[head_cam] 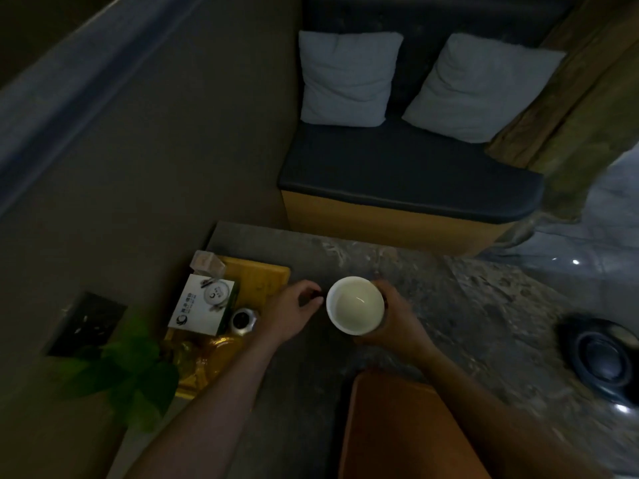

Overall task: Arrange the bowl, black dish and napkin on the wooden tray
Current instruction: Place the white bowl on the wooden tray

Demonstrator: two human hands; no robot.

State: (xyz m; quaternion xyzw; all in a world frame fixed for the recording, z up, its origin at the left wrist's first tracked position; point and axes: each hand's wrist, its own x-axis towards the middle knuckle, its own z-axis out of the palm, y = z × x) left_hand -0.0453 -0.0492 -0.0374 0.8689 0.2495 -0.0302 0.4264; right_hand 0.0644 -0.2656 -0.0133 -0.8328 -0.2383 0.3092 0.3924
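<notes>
A white bowl, empty inside, is above the dark marble table, and my right hand grips its right side. My left hand is just left of the bowl, fingers curled towards the rim. Something small and dark shows at its fingertips, but the dim light hides what it is. A yellow wooden tray lies at the table's left edge, beside my left hand. A black round dish rests at the table's far right, away from both hands.
The tray carries a white printed box, a small clear container and a dark round jar. A green plant stands at front left. A brown board-like surface is near me. A bench with two cushions lies beyond the table.
</notes>
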